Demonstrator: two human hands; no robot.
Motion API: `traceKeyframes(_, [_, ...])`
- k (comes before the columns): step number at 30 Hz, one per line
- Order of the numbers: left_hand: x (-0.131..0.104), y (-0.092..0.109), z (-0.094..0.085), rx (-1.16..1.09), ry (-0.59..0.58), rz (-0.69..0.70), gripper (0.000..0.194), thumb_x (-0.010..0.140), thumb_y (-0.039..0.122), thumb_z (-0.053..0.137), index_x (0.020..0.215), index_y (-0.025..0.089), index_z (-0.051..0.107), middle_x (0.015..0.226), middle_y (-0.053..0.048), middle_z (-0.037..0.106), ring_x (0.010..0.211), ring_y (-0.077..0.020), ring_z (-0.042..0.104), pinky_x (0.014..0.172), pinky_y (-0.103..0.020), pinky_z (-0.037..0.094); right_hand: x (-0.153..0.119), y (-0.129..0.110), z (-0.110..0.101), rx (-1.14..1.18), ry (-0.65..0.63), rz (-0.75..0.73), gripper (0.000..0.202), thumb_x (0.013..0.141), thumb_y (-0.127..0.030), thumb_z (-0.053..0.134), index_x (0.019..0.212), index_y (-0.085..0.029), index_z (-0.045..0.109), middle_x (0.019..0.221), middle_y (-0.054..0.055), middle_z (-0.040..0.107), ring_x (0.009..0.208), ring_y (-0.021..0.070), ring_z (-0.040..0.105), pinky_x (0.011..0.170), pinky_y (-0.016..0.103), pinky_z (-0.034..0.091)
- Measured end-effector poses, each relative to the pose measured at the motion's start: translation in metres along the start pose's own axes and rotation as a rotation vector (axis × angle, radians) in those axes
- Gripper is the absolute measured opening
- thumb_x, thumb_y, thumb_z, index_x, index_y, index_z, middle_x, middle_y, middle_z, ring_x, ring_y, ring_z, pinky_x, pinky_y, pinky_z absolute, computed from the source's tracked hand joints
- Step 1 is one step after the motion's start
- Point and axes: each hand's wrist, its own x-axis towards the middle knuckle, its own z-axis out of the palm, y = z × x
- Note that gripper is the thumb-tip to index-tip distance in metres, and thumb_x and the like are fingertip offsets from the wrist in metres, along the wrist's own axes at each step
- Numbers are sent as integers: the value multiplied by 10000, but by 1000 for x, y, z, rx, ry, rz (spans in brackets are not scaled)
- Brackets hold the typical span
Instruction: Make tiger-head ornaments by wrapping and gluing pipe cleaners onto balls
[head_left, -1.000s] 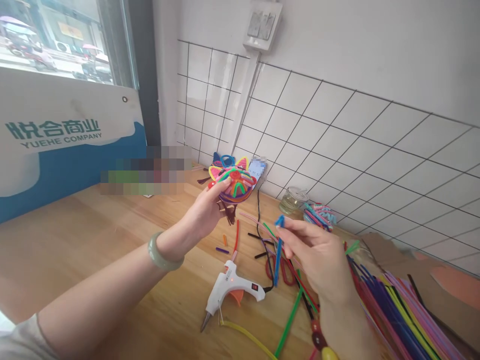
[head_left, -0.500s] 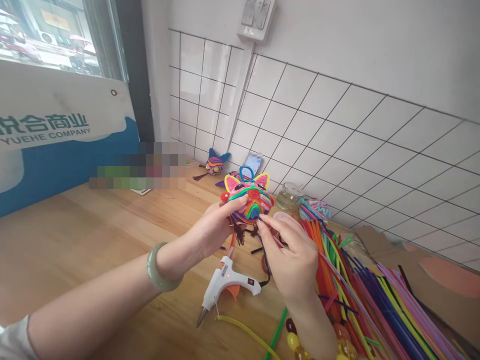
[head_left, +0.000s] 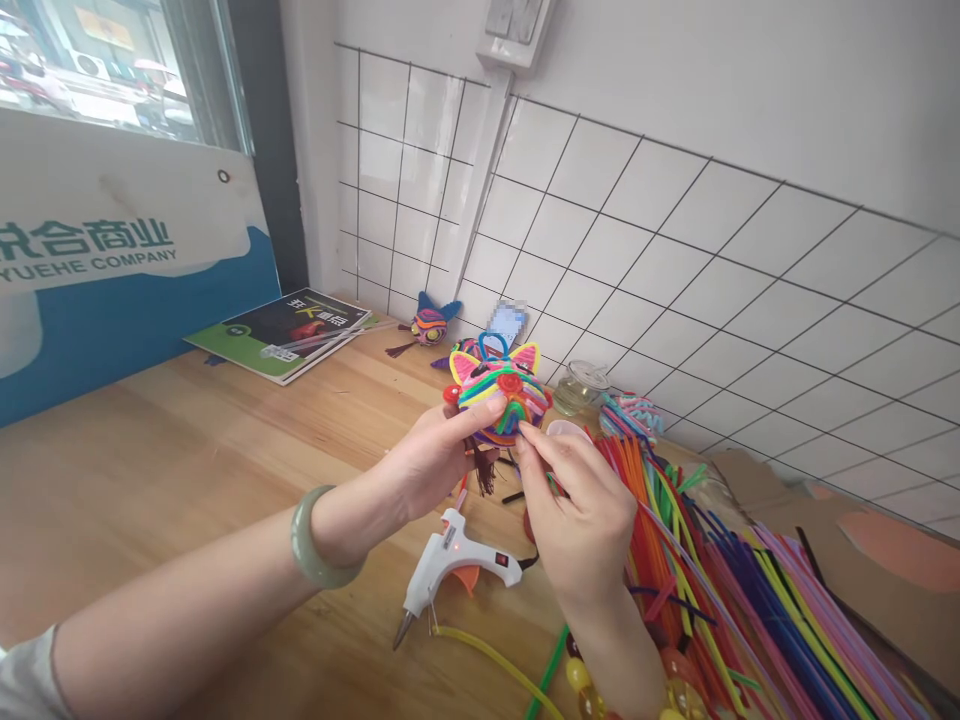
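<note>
1. The decorated cat head (head_left: 511, 384) is held up above the wooden table (head_left: 187, 480), between the two hands, with its patterned face toward the camera.
2. Its longer direction runs side to side, nearly level in the view. The pink and yellow ears (head_left: 526, 356) and the blue loop (head_left: 493, 342) are at the top; a dark tassel (head_left: 484, 474) hangs below on the left-hand side.
3. The left hand (head_left: 420, 455) grips the head from its left side, the thumb laid across the front beside the red nose and the other fingers mostly hidden behind or beneath.
4. The right hand (head_left: 585, 510) comes in from the lower right. Its thumb and forefinger make a narrow pinch at the head's lower edge, so the head lies up and to the left of them.
5. Those fingertips meet the edge just below the small arched strips (head_left: 514, 412). Whether anything thin sits inside the pinch cannot be told.
6. Both hands are at the head, with neither nearer overall: the left covers its left side, while the right's fingertips are closest to the bottom of the arch.
7. The white glue gun (head_left: 456, 550) lies on the table below the hands, apart from both, its nozzle pointing down and left.
</note>
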Motion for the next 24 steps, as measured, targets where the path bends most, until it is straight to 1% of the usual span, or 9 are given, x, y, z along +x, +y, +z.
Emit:
traceKeyframes(3, [0, 0, 2, 4, -6, 28, 280, 815, 402, 736, 994, 186, 735, 924, -84, 719, 763, -206, 629, 622, -300, 468, -1, -1, 0, -24, 6, -17, 250, 913, -96, 574, 1051, -211, 748, 769, 42, 706, 742, 168, 692, 689, 301, 582])
traceKeyframes(6, [0, -1, 3, 21, 8, 16, 299, 781, 396, 766, 981, 178, 718, 944, -86, 704, 717, -192, 604, 553, -291, 428, -1, -1, 0, -48, 23, -34, 256, 907, -81, 580, 1059, -204, 745, 768, 42, 699, 781, 176, 697, 741, 311, 586])
traceKeyframes(8, [1, -1, 4, 33, 13, 20, 307, 764, 385, 783, 973, 172, 710, 931, -80, 695, 699, -181, 592, 538, -287, 411, -1, -2, 0, -49, 21, -35, 256, 906, -74, 576, 1060, -191, 744, 769, 49, 696, 784, 179, 697, 755, 313, 586])
traceKeyframes(12, [0, -2, 5, 43, 32, 36, 315, 744, 336, 802, 974, 144, 703, 903, -79, 692, 730, -181, 598, 571, -283, 425, 0, -3, 1, -53, 29, -47, 258, 911, -73, 565, 1072, -184, 735, 794, 60, 705, 769, 173, 693, 746, 309, 588])
traceKeyframes(15, [0, -3, 4, 49, 35, 64, 317, 751, 311, 798, 994, 132, 702, 936, -90, 706, 802, -194, 623, 638, -281, 460, 0, -5, 2, -73, 46, -58, 273, 914, -68, 553, 1079, -195, 729, 828, 68, 724, 777, 171, 696, 743, 311, 592])
traceKeyframes(17, [1, -5, 3, 70, 25, 99, 320, 769, 315, 785, 1024, 140, 700, 990, -96, 714, 835, -195, 634, 676, -279, 477, 0, -6, 2, -84, 49, -58, 276, 915, -70, 544, 1072, -197, 732, 829, 72, 731, 769, 173, 699, 733, 316, 596])
traceKeyframes(20, [2, -8, 1, 121, 13, 164, 339, 794, 340, 764, 1064, 148, 693, 1040, -104, 723, 805, -184, 646, 690, -280, 494, 0, -8, 2, -81, 50, -54, 265, 910, -70, 546, 1051, -194, 733, 816, 74, 739, 756, 178, 705, 726, 319, 604])
traceKeyframes(22, [4, -10, 0, 153, 30, 214, 357, 787, 353, 768, 1068, 147, 690, 1034, -106, 731, 810, -194, 660, 713, -291, 507, 1, -9, 2, -74, 69, -57, 244, 900, -70, 563, 1031, -190, 730, 826, 78, 751, 762, 183, 717, 734, 320, 611])
traceKeyframes(24, [5, -11, 0, 189, 69, 256, 361, 766, 366, 783, 1039, 147, 693, 984, -96, 740, 844, -218, 673, 741, -306, 516, 1, -11, 2, -58, 86, -38, 220, 894, -80, 575, 1009, -197, 722, 844, 78, 763, 756, 184, 728, 722, 313, 620])
